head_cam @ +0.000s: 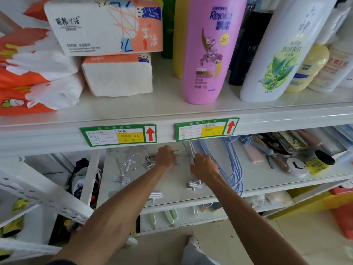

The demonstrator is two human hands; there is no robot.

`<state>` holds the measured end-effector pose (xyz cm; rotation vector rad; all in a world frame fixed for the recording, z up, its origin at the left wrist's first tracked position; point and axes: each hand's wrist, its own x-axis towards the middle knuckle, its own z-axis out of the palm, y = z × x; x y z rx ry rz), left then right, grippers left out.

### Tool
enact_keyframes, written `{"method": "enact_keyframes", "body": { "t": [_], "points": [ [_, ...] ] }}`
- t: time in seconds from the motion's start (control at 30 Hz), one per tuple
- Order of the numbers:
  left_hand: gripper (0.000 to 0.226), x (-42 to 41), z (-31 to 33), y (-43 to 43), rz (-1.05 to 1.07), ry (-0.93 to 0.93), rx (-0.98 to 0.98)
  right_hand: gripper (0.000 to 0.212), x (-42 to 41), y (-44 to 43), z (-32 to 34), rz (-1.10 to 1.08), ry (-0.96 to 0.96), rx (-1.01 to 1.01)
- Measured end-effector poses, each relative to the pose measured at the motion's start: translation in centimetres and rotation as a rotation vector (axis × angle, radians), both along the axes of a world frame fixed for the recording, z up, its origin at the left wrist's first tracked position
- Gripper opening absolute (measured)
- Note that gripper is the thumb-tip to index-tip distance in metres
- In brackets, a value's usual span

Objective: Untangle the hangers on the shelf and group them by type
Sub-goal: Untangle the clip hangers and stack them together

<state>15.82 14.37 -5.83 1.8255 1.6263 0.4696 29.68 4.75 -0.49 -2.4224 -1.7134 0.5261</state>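
- Both forearms reach far into the middle shelf (267, 181), under its price-tag rail.
- Left hand (165, 156): knuckles up, fingers curled tight around a bunch of wire hooks (178, 154) at the centre of the tangle.
- Right hand (204, 167): just right of the left, apart from it, with fingers curled onto the bars of a white clip hanger (191, 152). Its clip end lies near the wrist.
- More loose white clip hangers (124, 167) are scattered left of the hands.
- Blue wire hangers (236, 169) are stacked just right of the right hand, running far to near.
- Far right on the same shelf: combs and brushes (267, 150) and a yellow jar (319, 162) with a black lid.
- Upper shelf (168, 109): tissue packs (107, 25) on the left; on the right a pink shampoo bottle (208, 54) and a white bottle (282, 54), both upright.
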Motion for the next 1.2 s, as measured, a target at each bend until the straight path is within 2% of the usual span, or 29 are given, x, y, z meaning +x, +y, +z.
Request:
{"method": "enact_keyframes", "body": {
  "t": [0.13, 0.2, 0.27, 0.4, 0.47, 0.63, 0.73, 0.77, 0.83, 0.9, 0.97, 1.07, 1.1, 1.2],
  "points": [
    [0.021, -0.4, -0.4, 0.2, -0.044, 0.057, 0.021, 0.031, -0.4, -0.1, -0.6, -0.029, -0.03, 0.066],
    [0.016, -0.8, -0.1, 0.1, -0.072, 0.118, 0.022, 0.036, -0.3, -0.2, -0.9, -0.05, -0.044, 0.085],
    [0.02, -1.1, 0.7, -0.1, -0.087, 0.133, 0.005, 0.038, -0.1, -0.3, -1.0, -0.081, -0.047, 0.118],
    [0.014, -2.8, 0.4, 0.1, -0.134, 0.053, -0.089, 0.04, -0.9, -0.7, -1.0, -0.077, -0.093, 0.121],
    [0.013, -3.8, 0.2, 0.1, -0.134, 0.023, -0.07, 0.036, -1.4, -1.1, -1.0, -0.082, -0.106, 0.146],
    [0.012, -7.4, 2.6, -1.1, -0.039, -0.046, 0.362, 0.021, -2.1, -2.5, -1.2, -0.071, -0.06, 0.392],
    [0.025, -11.3, 2.5, -1.3, 0.087, 0.187, 0.487, 0.019, -3.9, -3.0, -1.3, -0.01, 0.029, 0.434],
    [0.035, -12.5, 2.2, -1.5, 0.132, 0.287, 0.445, 0.019, -4.8, -2.9, -1.3, 0.016, 0.079, 0.411],
    [0.054, -14.1, 1.5, -1.7, 0.182, 0.441, 0.233, 0.023, -6.6, -2.2, -1.6, 0.079, 0.198, 0.312],
    [0.065, -14.9, 0.9, -1.6, 0.166, 0.451, 0.028, 0.029, -8.5, -1.2, -2.4, 0.139, 0.318, 0.201],
    [0.056, -15.6, 0.5, -1.3, 0.126, 0.33, -0.021, 0.036, -10.4, -0.1, -3.0, 0.161, 0.352, 0.137],
    [0.016, -16.5, 0.3, -1.3, 0.087, 0.203, 0.02, 0.056, -12.5, 0.9, -3.6, 0.128, 0.455, 0.026],
    [0.01, -16.8, 0.2, -1.2, 0.077, 0.177, 0.026, 0.062, -12.9, 1.1, -3.8, 0.105, 0.478, 0.005],
    [0.013, -17.7, -0.4, -0.7, 0.055, 0.116, 0.039, 0.059, -13.4, 1.9, -4.2, 0.099, 0.461, 0.023]
  ]
}}
